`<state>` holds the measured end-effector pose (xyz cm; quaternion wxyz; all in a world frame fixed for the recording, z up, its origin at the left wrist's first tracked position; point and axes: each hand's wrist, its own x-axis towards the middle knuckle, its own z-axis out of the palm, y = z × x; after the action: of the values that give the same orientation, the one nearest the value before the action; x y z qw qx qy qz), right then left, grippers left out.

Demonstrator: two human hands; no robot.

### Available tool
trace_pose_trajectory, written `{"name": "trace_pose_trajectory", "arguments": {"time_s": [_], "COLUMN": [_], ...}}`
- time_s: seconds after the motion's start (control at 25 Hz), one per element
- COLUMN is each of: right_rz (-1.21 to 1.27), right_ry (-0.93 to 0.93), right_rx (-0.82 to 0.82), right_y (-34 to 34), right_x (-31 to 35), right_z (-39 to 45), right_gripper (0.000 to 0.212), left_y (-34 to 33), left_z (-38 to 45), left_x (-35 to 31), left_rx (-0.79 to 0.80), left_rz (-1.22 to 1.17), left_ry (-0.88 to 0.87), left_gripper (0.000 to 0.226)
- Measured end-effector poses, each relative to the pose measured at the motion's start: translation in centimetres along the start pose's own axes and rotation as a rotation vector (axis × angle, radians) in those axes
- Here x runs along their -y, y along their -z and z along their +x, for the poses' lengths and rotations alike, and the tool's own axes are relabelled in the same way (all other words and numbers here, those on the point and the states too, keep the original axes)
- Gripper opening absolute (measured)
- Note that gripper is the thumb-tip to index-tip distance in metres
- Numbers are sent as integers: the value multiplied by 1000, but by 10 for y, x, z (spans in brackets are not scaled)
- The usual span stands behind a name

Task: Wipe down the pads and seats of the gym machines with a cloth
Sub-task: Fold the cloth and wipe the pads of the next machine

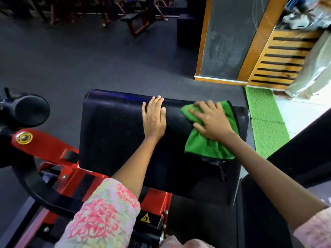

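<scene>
Head: right hand (211, 120) presses cloth (206, 145) near pad (111, 133) edge.

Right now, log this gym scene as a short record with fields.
Surface: black pad on a red machine frame
Cloth: green cloth, bunched on the pad's right part
Right hand: right hand presses down on the cloth, fingers spread
Left hand: left hand rests flat on the pad, beside the cloth, not touching it
Nearby: green mat on the floor to the right
</scene>
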<state>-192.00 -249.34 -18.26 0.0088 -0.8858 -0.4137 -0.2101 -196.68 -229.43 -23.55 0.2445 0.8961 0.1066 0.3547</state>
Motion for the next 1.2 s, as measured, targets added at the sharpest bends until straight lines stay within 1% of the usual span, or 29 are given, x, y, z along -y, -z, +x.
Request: {"name": "trace_pose_trajectory", "arguments": {"time_s": [0.08,0.12,0.16,0.2,0.28,0.32,0.36,0.4,0.44,0.48,0.52,0.56,0.6,0.64,0.68,0.76,0.8,0.84,0.88,0.92,1.0,1.04,1.08,1.12,1.16,1.2], "right_rz": [23,30,33,12,-49,-78,-115,-121,-107,-93,-79,-60,-44,-46,-62,-141,-173,-175,-161,-151,-84,-46,-31,-38,-46,-58], "right_ry": [-392,-515,-540,-453,-167,-54,4,-15,-112,-257,-423,-563,-641,-623,-518,-261,-206,-225,-309,-422,-660,-742,-768,-728,-617,-488], "right_rx": [81,110,117,99,66,32,16,2,-3,11,44,80,80,68,36,-1,-10,-13,-17,-21,66,97,89,54,-6,-32], "right_y": [11,13,12,9,-1,-7,-9,-5,0,7,12,14,13,10,6,-5,-7,-4,1,7,18,19,18,16,12,7], "right_x": [-4,3,12,22,31,27,17,3,-7,-11,-10,-6,1,9,14,11,4,-5,-11,-13,-18,-21,-21,-21,-19,-17], "right_z": [20,27,31,29,2,-19,-37,-46,-47,-42,-32,-22,-15,-15,-21,-53,-67,-74,-72,-63,-33,-20,-16,-20,-33,-52], "right_gripper": [49,44,42,43,53,59,62,63,63,60,56,51,49,49,53,60,62,62,61,59,52,49,47,48,52,56], "left_y": [-1,-2,-3,-4,-4,-2,1,5,9,9,7,1,-8,-16,-24,-31,-31,-31,-31,-31,-32,-32,-32,-31,-31,-31], "left_z": [2,2,2,1,3,5,11,20,29,35,37,34,25,13,3,-4,-2,0,0,0,-1,-1,-2,-2,-2,-3], "left_x": [0,-1,-1,-1,-5,-8,-14,-22,-30,-38,-46,-54,-61,-65,-67,-66,-64,-63,-62,-62,-62,-62,-63,-63,-63,-63], "left_rx": [15,15,9,-2,-5,12,52,99,137,163,182,200,204,203,188,166,174,172,168,156,147,151,155,153,147,141], "left_rz": [70,106,132,153,201,226,253,284,312,329,313,266,214,181,162,115,93,83,86,91,84,80,79,79,78,76], "left_ry": [2,-2,-4,-5,-12,-5,23,72,129,159,139,61,-54,-160,-223,-223,-207,-203,-209,-219,-217,-208,-203,-204,-208,-211], "left_gripper": [52,52,51,50,49,50,49,45,39,34,33,34,39,44,46,46,47,47,47,47,46,46,46,46,46,46]}}
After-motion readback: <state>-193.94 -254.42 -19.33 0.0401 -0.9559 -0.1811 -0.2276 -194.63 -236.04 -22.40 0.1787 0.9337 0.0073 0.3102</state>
